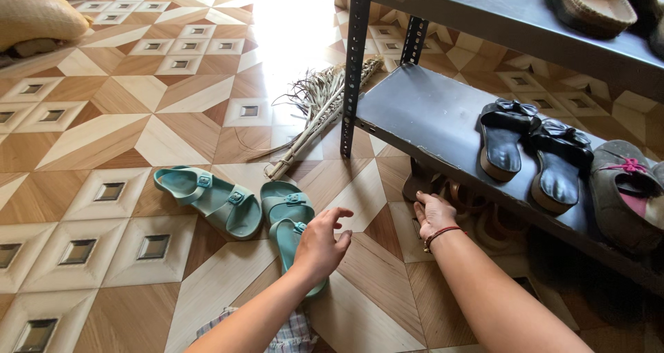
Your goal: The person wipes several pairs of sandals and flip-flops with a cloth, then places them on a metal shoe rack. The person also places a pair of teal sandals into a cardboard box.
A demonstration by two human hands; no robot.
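My left hand (322,243) hovers with fingers spread just above a teal sandal (289,223) lying on the patterned floor, holding nothing. The matching teal sandal (211,198) lies a little to the left. Reaching under the lowest shelf of a dark metal rack (429,118), my right hand (433,215), with a red cord on its wrist, touches brown sandals (477,218) half hidden in the shadow there. Whether it grips them is unclear.
On the lower shelf stand a pair of black slides (529,152) and a grey shoe (626,194). A tan sandal (591,4) sits on the shelf above. A straw broom (318,111) lies by the rack's leg. A sack (34,14) rests at the far left.
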